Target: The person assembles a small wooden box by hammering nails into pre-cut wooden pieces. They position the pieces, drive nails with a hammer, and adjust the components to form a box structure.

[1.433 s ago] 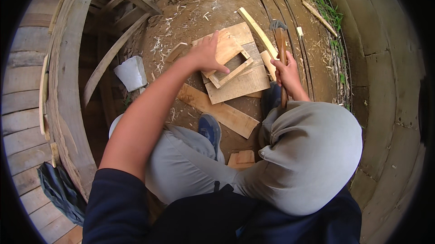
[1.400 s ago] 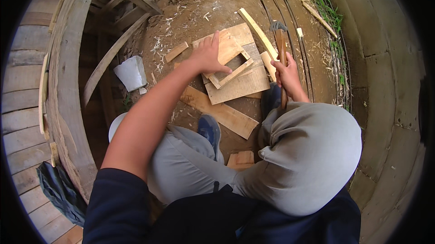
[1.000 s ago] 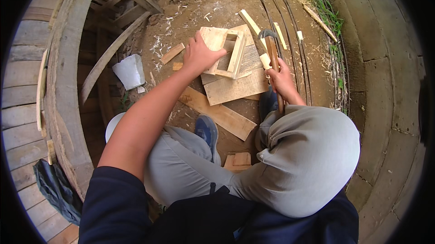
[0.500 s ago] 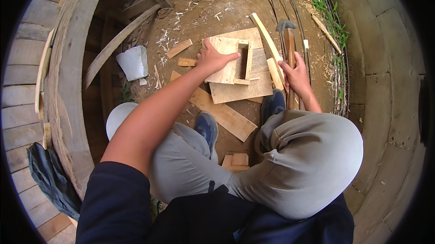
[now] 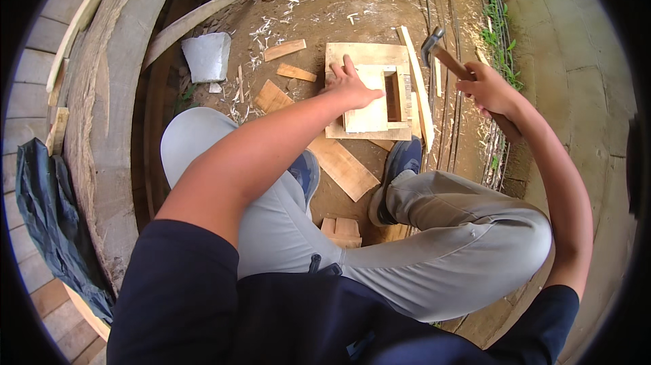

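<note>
My left hand [image 5: 352,88] lies spread across a small wooden box [image 5: 366,115], with its thumb stretched over the top board and its other fingers toward the far left edge. A rectangular opening shows at the box's right side. Beneath the box is a flat square board [image 5: 339,54]. To the right of it, raised off the ground, my right hand [image 5: 489,88] is closed around the wooden handle of a hammer [image 5: 450,61]. The hammer's dark metal head points away to the upper left, apart from the box.
A long thin wooden strip [image 5: 416,87] lies right of the board. Planks [image 5: 347,168] and offcuts [image 5: 285,49] are scattered on the dirt, with a pale stone block [image 5: 207,58] at left. A heavy timber beam [image 5: 112,127] and a wall [image 5: 576,73] flank me.
My right hand has lifted the hammer up and to the right, tilting its handle. The box now sits straighter on the board, and my left hand's fingers are more spread. My view has shifted.
</note>
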{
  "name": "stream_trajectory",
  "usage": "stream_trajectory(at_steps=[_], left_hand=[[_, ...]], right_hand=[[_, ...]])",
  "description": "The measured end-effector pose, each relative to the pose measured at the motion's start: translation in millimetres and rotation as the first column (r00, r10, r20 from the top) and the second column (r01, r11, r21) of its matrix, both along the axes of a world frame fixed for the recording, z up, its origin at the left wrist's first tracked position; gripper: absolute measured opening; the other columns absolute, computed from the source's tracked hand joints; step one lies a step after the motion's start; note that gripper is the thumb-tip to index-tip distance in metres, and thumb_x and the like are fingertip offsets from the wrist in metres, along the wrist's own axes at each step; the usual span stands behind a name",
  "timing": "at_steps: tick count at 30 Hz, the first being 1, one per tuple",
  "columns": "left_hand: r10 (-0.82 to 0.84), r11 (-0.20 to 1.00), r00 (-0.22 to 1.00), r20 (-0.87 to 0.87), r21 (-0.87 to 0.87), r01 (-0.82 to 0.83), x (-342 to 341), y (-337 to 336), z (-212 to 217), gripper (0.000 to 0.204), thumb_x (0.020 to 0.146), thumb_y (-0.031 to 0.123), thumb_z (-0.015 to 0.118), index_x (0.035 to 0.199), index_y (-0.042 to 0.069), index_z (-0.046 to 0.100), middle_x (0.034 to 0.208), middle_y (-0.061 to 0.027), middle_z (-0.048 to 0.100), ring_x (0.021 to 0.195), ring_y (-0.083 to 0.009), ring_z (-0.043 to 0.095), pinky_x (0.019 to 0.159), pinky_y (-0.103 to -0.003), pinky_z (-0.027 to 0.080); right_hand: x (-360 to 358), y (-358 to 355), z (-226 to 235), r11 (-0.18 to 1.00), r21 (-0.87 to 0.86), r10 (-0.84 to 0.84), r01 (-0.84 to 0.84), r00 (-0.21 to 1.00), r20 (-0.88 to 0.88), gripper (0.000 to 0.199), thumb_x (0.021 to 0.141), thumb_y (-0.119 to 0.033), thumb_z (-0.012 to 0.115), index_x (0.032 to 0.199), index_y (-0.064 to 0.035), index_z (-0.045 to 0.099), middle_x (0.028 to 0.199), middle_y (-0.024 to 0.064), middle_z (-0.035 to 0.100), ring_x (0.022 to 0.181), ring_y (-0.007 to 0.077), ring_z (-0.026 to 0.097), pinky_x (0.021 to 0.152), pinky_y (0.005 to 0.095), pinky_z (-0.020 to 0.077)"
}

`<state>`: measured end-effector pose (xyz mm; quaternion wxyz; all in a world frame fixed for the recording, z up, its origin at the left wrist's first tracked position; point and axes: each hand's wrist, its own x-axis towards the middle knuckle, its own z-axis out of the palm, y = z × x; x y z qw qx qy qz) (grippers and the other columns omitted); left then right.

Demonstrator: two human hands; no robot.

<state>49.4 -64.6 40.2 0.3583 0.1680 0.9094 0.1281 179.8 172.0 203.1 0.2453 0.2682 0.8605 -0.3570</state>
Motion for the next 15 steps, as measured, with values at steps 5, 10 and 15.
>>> stream_trajectory(at_steps=[5,10,15], left_hand=[[0.042,0.998,0.999,-0.009,0.052,-0.042,-21,0,14,0.116,0.077,0.049,0.081,0.16,0.008,0.011,0.161,-0.0263,0.014,0.143,-0.0474,0.036,0.113,-0.06,0.039],[0.142,0.988,0.987,0.071,0.052,-0.146,9,15,9,0.121,0.075,0.049,0.084,0.16,0.007,0.009,0.156,-0.0325,0.018,0.142,-0.0482,0.036,0.113,-0.054,0.04],[0.136,0.987,0.99,0.022,0.084,-0.138,25,14,13,0.119,0.073,0.049,0.083,0.159,0.012,0.01,0.154,-0.0292,0.016,0.143,-0.0482,0.03,0.11,-0.056,0.042]], right_hand=[[-8,-27,-24,0.954,-0.049,-0.277,0.296,0.933,0.23,0.017,0.098,-0.018,0.063,0.096,-0.003,0.055,0.064,-0.0024,0.049,0.046,0.0089,0.044,0.04,0.0278,0.0399],[6,-28,-34,0.819,-0.245,-0.501,0.519,0.854,0.137,0.017,0.092,-0.017,0.06,0.084,-0.0027,0.056,0.064,0.0034,0.051,0.052,0.0175,0.053,0.049,0.0352,0.0475],[8,-40,-10,0.892,-0.137,-0.435,0.43,0.9,-0.012,0.019,0.094,-0.013,0.063,0.1,0.0045,0.057,0.071,0.005,0.053,0.056,0.0172,0.057,0.049,0.0353,0.0522]])
